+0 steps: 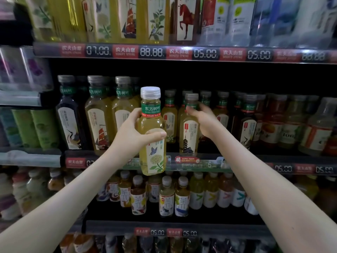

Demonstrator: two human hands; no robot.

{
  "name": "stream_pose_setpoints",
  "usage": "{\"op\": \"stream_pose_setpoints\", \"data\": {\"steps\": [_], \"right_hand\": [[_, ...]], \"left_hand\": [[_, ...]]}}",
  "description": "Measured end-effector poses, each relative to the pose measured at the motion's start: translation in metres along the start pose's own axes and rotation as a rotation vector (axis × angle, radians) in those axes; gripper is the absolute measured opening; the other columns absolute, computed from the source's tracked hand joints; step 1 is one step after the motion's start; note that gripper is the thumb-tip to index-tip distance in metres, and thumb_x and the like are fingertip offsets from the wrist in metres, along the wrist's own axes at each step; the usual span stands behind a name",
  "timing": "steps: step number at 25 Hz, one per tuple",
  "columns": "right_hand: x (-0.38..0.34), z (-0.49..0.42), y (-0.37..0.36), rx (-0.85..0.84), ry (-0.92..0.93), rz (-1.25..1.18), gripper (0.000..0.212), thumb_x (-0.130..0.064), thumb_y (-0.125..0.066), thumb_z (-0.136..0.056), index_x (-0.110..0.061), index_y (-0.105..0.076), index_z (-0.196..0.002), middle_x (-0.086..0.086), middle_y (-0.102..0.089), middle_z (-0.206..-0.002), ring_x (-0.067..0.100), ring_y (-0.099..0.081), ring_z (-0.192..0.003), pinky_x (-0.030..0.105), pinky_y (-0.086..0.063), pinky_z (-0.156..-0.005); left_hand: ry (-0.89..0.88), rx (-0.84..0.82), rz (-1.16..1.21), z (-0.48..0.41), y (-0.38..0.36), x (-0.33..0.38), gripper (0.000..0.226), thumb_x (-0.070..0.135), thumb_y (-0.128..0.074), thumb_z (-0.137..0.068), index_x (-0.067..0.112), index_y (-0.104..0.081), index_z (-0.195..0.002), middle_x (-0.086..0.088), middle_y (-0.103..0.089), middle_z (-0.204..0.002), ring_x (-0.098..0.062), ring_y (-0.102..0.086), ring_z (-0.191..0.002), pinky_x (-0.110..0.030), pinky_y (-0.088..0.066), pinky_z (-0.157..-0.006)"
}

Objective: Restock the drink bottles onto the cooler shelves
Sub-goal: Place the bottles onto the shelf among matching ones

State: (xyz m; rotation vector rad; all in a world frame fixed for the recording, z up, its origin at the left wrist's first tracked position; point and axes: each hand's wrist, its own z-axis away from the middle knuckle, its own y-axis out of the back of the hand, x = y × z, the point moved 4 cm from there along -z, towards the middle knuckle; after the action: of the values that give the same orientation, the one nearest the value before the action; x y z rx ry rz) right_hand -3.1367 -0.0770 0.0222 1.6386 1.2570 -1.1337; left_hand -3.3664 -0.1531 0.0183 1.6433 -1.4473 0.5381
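Observation:
My left hand [135,131] grips a yellow-green tea bottle [152,132] with a white cap and a butterfly label, held upright in front of the middle cooler shelf [237,157]. My right hand [202,118] reaches onto that shelf and wraps its fingers round the neck of a pagoda-label tea bottle [189,136] that stands at the shelf's front edge. Rows of similar tea bottles stand on both sides of it, with a gap behind the held bottle.
Larger tea bottles [98,114] fill the left of the middle shelf, orange juice bottles [284,123] the right. The shelf above [182,52] holds tall bottles behind price tags. Small bottles [167,196] stand on the lower shelf. Cans [36,128] stack at far left.

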Motion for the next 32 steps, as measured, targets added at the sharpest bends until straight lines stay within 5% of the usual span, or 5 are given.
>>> {"op": "stream_pose_setpoints", "data": {"steps": [5, 10, 16, 27, 32], "right_hand": [[-0.005, -0.018, -0.004, 0.009, 0.002, 0.221, 0.064, -0.030, -0.057, -0.095, -0.020, -0.027, -0.149, 0.007, -0.036, -0.151, 0.028, -0.036, -0.137, 0.040, -0.033, -0.105], [-0.006, -0.023, 0.005, -0.027, 0.044, 0.394, 0.059, -0.032, -0.057, -0.094, -0.016, -0.034, -0.146, 0.007, -0.045, -0.145, 0.026, -0.045, -0.130, 0.030, -0.036, -0.092], [-0.007, -0.020, 0.024, -0.015, 0.067, 0.477, 0.052, -0.029, -0.059, -0.094, -0.013, -0.041, -0.141, 0.008, -0.051, -0.139, 0.026, -0.051, -0.123, 0.030, -0.041, -0.091], [0.028, -0.008, 0.020, -0.112, -0.031, 0.570, 0.099, -0.024, -0.083, -0.072, -0.023, -0.018, -0.146, 0.004, -0.039, -0.145, 0.022, -0.043, -0.129, 0.038, -0.040, -0.105], [0.034, -0.011, 0.011, -0.093, -0.019, 0.561, 0.090, -0.017, -0.079, -0.075, -0.018, -0.021, -0.144, 0.002, -0.044, -0.140, 0.020, -0.044, -0.129, 0.029, -0.037, -0.098]], "left_hand": [[0.036, -0.011, 0.082, -0.006, -0.003, -0.003, 0.050, 0.025, -0.078, -0.071, 0.045, -0.045, -0.102, 0.019, -0.062, -0.099, 0.013, -0.061, -0.085, -0.008, -0.048, -0.064], [0.125, -0.029, 0.200, -0.011, -0.006, -0.012, 0.052, 0.031, -0.078, -0.065, 0.040, -0.049, -0.108, 0.010, -0.066, -0.105, -0.004, -0.067, -0.092, -0.028, -0.052, -0.084], [-0.053, 0.175, -0.055, -0.028, 0.004, -0.009, 0.063, 0.035, -0.081, -0.069, 0.032, -0.045, -0.120, 0.012, -0.059, -0.114, -0.009, -0.058, -0.108, -0.032, -0.045, -0.095], [0.045, 0.029, 0.062, -0.081, -0.055, -0.035, 0.068, 0.028, -0.081, -0.071, 0.030, -0.041, -0.127, 0.016, -0.060, -0.103, -0.005, -0.060, -0.097, -0.032, -0.050, -0.087], [0.125, 0.023, 0.051, -0.098, -0.067, -0.057, 0.057, 0.024, -0.079, -0.075, 0.033, -0.043, -0.118, 0.012, -0.061, -0.102, -0.016, -0.060, -0.105, -0.032, -0.048, -0.084]]}}
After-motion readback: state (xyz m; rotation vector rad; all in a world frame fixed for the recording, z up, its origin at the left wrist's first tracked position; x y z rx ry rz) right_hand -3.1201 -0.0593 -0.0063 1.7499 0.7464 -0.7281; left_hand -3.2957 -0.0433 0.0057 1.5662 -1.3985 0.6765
